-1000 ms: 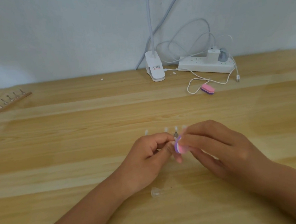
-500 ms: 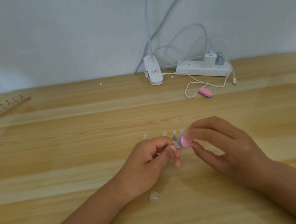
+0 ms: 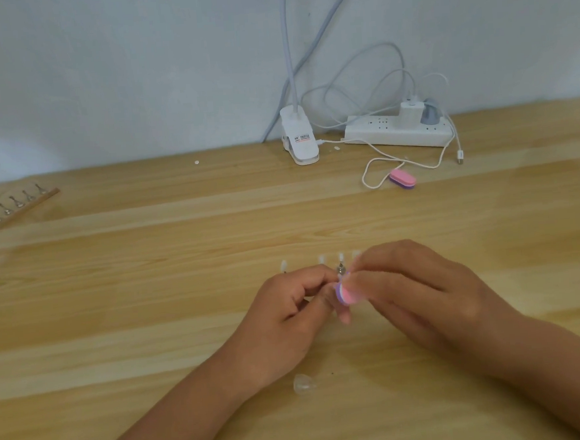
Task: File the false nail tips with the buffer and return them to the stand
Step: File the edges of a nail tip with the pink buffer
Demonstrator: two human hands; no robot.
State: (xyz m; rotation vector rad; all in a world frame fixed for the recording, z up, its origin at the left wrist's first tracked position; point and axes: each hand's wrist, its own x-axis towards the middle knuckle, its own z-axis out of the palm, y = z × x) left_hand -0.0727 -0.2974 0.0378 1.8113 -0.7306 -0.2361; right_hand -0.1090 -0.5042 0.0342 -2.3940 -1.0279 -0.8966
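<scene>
My left hand (image 3: pixel 281 318) pinches a small metal-based nail tip holder (image 3: pixel 340 270) at the table's middle. My right hand (image 3: pixel 420 293) grips a pink and purple buffer (image 3: pixel 344 293) and presses its end against that held tip. Just behind my fingers stands a row of clear nail tips (image 3: pixel 321 260), with one tip (image 3: pixel 284 265) apart at the left; their stand is hidden by my hands. A loose clear nail tip (image 3: pixel 305 383) lies on the wood below my left wrist.
A second wooden stand (image 3: pixel 20 206) with several metal holders lies far left. At the back are a white clip lamp (image 3: pixel 299 140), a power strip (image 3: pixel 395 131) with white cables, and a second pink buffer (image 3: pixel 403 178).
My right hand slid the buffer up and back down against the held tip in a rubbing stroke. The left hand stayed nearly still.
</scene>
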